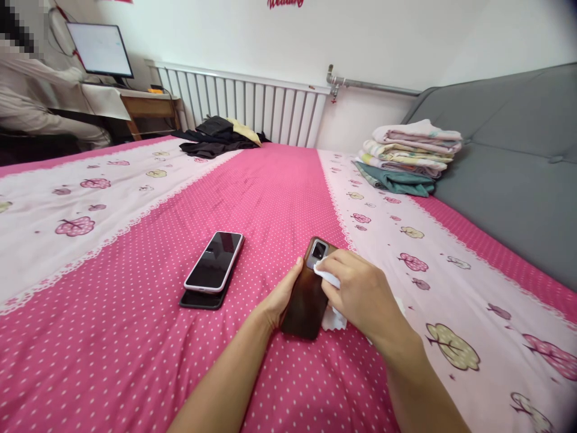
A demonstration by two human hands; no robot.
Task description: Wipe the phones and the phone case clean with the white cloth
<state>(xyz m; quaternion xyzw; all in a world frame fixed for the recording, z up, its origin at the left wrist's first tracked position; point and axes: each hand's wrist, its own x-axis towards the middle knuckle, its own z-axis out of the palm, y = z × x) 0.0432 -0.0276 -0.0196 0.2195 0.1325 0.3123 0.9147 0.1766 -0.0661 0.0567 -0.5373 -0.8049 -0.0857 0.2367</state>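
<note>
A brown, glossy-backed smartphone [303, 307] is lying between your hands over the pink dotted part of the bed [279, 180], back facing up and tilted, its rectangular camera block [319, 249] pointing away from you; you cannot tell whether its lower edge is touching the cover. Your left hand [282, 297] is gripping the phone along its left side, thumb reaching up the edge. Your right hand [360, 285] is pinching a folded white wipe [329, 276] just beside the camera block. A white scalloped-edged sheet [334, 320] is showing by the phone's lower right edge.

To the left, a black-screened phone with a white rim [216, 261] is resting face up on a dark, flat rectangular object [201, 302]. Farther off, a heap of dark clothes [216, 135] is lying before a white ribbed radiator [243, 108], and a stack of folded pastel and teal fabrics [406, 153] is sitting by a grey padded headboard [509, 138]. At far left, a person in pale clothing [36, 90] is sitting at a wooden worktop [148, 107] that is carrying a lit monitor [100, 51].
</note>
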